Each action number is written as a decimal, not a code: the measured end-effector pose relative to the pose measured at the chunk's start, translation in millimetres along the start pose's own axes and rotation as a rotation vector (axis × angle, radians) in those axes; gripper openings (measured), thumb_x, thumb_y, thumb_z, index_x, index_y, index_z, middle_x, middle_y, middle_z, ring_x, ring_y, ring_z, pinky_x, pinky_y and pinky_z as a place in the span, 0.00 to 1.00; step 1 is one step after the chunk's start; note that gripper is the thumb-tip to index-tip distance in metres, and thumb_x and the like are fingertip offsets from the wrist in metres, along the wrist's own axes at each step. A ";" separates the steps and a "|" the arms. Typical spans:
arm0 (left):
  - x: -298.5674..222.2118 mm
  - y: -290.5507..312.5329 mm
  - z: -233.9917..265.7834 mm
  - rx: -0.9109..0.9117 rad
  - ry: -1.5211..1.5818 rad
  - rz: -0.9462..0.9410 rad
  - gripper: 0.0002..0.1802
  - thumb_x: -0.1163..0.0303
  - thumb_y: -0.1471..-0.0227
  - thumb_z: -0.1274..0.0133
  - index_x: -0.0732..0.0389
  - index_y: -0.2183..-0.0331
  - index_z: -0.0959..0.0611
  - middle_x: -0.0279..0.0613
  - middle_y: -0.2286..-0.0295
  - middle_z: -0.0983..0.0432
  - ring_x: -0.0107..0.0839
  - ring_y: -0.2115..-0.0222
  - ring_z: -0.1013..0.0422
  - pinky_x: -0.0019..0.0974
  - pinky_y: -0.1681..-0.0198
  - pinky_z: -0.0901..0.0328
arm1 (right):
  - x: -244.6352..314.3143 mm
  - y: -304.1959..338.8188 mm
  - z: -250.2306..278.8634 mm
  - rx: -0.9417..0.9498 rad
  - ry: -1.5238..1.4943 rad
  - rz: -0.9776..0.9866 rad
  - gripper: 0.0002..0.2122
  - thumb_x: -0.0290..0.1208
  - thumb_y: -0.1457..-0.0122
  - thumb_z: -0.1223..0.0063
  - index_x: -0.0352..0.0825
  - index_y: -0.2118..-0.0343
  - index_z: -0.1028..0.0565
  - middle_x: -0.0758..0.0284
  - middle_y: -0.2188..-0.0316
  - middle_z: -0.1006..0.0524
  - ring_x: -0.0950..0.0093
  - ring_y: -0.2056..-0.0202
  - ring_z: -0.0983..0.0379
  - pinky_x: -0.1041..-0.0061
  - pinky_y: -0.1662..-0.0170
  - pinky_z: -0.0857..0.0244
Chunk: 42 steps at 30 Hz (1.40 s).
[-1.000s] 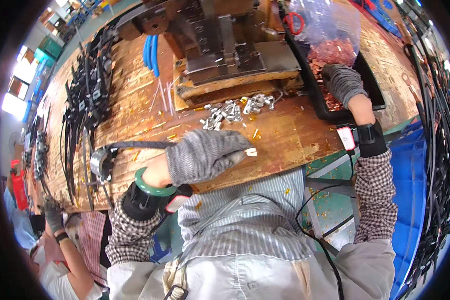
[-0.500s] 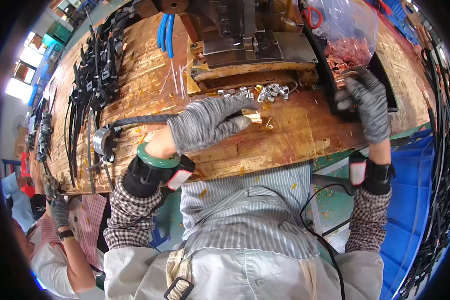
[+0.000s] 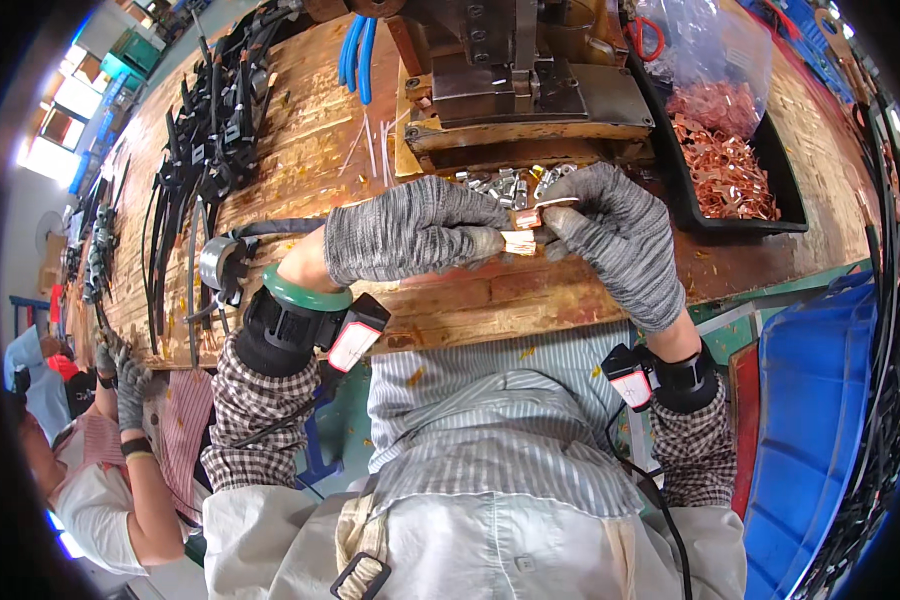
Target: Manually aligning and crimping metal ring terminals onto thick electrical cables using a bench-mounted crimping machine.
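My left hand (image 3: 410, 232), in a grey knit glove, is closed around a black cable (image 3: 275, 226) that runs out to the left. Bare copper strands (image 3: 518, 243) stick out past its fingertips. Close by on the right, my gloved right hand (image 3: 618, 235) pinches a small copper piece (image 3: 526, 217) just above the strands. The fingertips of both hands nearly meet there, and whether the piece touches the strands I cannot tell. Silver metal cable lugs (image 3: 505, 188) lie in a loose pile behind the hands.
A heavy metal press (image 3: 520, 95) stands beyond the lugs. Right of it, a black tray (image 3: 710, 226) holds many copper pieces (image 3: 725, 170), with a clear bag (image 3: 735, 50) and red-handled scissors (image 3: 647, 40) nearby. Black cables (image 3: 210, 150) lie left; another person's gloved hand (image 3: 130, 390) shows lower left.
My right hand has come left from the copper tray to my left hand, bringing a copper piece. My left hand keeps its hold on the cable.
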<state>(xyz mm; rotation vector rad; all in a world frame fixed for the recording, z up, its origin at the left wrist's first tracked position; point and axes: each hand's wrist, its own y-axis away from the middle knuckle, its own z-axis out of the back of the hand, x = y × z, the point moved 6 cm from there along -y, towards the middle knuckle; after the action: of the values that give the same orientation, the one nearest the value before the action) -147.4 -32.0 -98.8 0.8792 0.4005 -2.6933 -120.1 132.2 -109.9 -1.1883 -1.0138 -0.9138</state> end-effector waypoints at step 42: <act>27.8 39.0 47.1 -0.182 0.139 0.634 0.15 0.61 0.51 0.48 0.67 0.71 0.21 0.38 0.83 0.31 0.23 0.80 0.38 0.30 0.75 0.40 | -22.7 -24.0 2.6 0.081 -0.278 -0.310 0.07 0.31 0.48 0.49 0.33 0.75 0.29 0.71 0.85 0.30 0.84 0.84 0.33 0.86 0.82 0.39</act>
<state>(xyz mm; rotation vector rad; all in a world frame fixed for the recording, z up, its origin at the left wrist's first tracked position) -180.4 -89.0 -85.8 0.9469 0.3203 -1.9955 -149.9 131.9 -124.4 -1.1281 -1.4766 -0.9522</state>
